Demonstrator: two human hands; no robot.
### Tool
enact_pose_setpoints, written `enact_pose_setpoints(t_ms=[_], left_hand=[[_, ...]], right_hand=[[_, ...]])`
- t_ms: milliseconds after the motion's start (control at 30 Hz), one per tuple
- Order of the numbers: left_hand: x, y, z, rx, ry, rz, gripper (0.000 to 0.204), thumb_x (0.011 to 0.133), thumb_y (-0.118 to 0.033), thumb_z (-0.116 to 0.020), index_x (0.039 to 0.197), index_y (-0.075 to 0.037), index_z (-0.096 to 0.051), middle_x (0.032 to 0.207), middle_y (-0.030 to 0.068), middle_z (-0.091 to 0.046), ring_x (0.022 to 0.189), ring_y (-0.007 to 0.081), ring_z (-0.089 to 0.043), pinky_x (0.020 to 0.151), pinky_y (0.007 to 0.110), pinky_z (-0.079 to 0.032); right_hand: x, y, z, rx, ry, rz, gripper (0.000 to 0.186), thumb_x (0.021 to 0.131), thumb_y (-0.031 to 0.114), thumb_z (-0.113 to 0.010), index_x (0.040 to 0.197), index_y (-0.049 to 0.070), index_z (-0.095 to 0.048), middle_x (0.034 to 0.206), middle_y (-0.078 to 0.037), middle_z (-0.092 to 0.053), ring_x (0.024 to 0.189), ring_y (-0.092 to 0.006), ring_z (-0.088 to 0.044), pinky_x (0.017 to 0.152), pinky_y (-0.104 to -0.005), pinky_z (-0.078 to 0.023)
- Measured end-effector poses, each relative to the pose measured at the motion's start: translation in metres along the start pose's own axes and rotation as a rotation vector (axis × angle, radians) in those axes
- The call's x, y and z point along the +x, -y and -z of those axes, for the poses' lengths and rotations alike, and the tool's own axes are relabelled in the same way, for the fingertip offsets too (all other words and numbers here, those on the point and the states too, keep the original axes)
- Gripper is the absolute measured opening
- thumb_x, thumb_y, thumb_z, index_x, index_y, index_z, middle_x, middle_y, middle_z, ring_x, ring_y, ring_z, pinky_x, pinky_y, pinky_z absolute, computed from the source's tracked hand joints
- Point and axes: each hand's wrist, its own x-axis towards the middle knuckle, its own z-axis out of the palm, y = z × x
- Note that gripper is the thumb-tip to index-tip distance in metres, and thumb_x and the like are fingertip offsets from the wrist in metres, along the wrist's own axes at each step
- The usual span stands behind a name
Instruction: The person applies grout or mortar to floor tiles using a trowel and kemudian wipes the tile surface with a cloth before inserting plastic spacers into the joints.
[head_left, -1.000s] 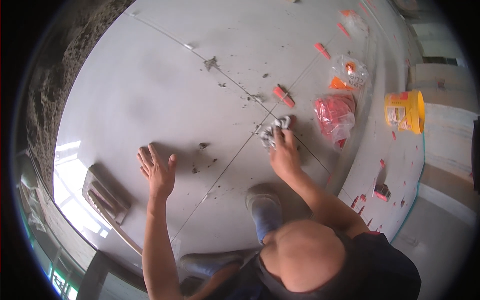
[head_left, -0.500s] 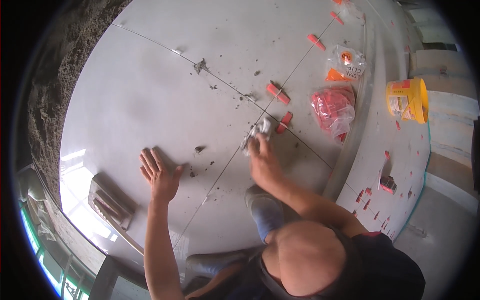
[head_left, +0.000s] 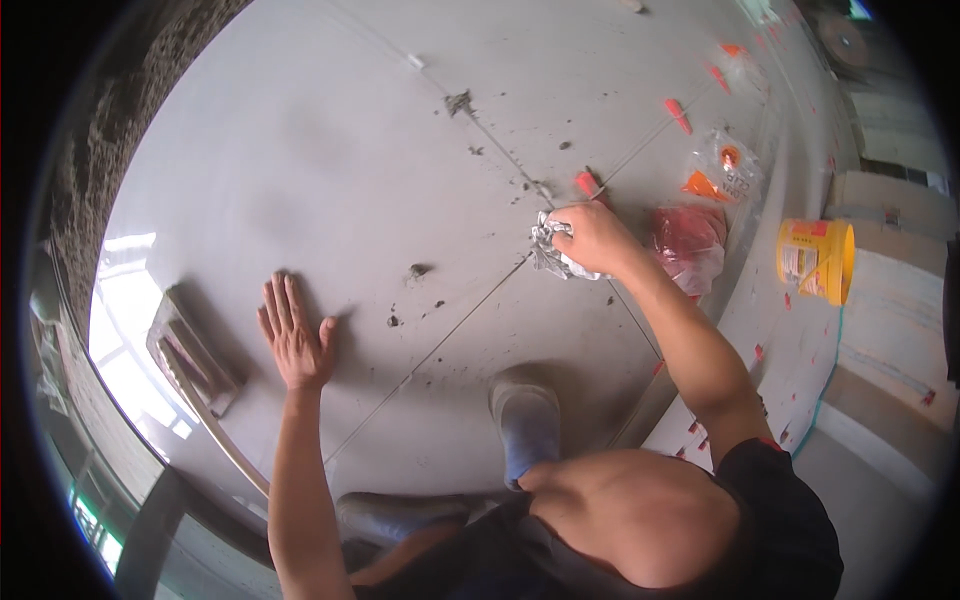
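My right hand [head_left: 597, 240] is closed on a crumpled grey-white rag [head_left: 553, 250], pressing it to the tiles where several joints meet. Palm down, my left hand [head_left: 296, 335] lies flat on the large grey floor tile [head_left: 370, 210] with its fingers stretched. Just beyond the right hand a red levelling wedge [head_left: 589, 184] sits at a joint, partly hidden by the hand. Lumps of grey mortar [head_left: 459, 103] and smaller crumbs [head_left: 418, 271] are scattered over the tiles around the joints.
A flat trowel-like tool [head_left: 195, 350] lies left of my left hand. At the right are a clear bag of red wedges [head_left: 690, 245], a bag with orange print [head_left: 722, 170] and a yellow bucket [head_left: 815, 260]. More red wedges [head_left: 678, 115] stand along the far joint. My shoe [head_left: 525, 405] rests on the tile.
My right hand has moved the rag farther away and to the right, across the joint crossing. My left hand stays flat on the tile. The view has shifted somewhat.
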Motion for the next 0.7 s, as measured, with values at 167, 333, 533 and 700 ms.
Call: enact_pose_setpoints(t_ms=[167, 333, 533, 700], left_hand=[[0.001, -0.001, -0.003, 0.043, -0.042, 0.02, 0.085, 0.094, -0.067, -0.031, 0.154, -0.007, -0.023, 0.16, 0.0128, -0.022, 0.149, 0.0308, -0.016, 0.12, 0.05, -0.01], [0.005, -0.003, -0.001, 0.027, -0.036, 0.022, 0.084, 0.095, -0.066, -0.027, 0.153, -0.005, -0.025, 0.159, 0.0159, -0.025, 0.148, 0.0341, -0.018, 0.119, 0.051, -0.012], [-0.004, 0.005, 0.001, 0.071, -0.01, 0.051, 0.086, 0.094, -0.068, -0.026, 0.153, -0.006, -0.023, 0.159, 0.0147, -0.024, 0.148, 0.0331, -0.017, 0.119, 0.05, -0.011], [0.008, -0.007, -0.004, 0.038, -0.057, 0.024, 0.084, 0.095, -0.067, -0.026, 0.153, -0.006, -0.024, 0.159, 0.0139, -0.023, 0.148, 0.0328, -0.018, 0.119, 0.05, -0.012]], right_hand=[[0.031, 0.024, -0.009, -0.266, 0.285, 0.21, 0.017, 0.079, 0.01, -0.057, 0.081, -0.005, -0.066, 0.08, -0.026, -0.064, 0.077, -0.0423, -0.063, 0.068, -0.0479, -0.05], [0.034, 0.076, -0.022, -0.475, 0.728, 0.261, 0.014, 0.076, 0.01, -0.058, 0.085, 0.001, -0.065, 0.087, -0.019, -0.064, 0.093, -0.0372, -0.059, 0.08, -0.0465, -0.048], [-0.015, 0.054, 0.061, -0.109, 0.19, 0.098, 0.025, 0.08, 0.006, -0.061, 0.104, 0.003, -0.069, 0.101, -0.016, -0.063, 0.099, -0.0336, -0.06, 0.089, -0.0403, -0.048], [-0.05, -0.006, -0.043, -0.584, -0.088, -0.105, 0.046, 0.084, 0.005, -0.057, 0.128, -0.006, -0.052, 0.136, -0.021, -0.043, 0.125, -0.0375, -0.044, 0.103, -0.0427, -0.042]])
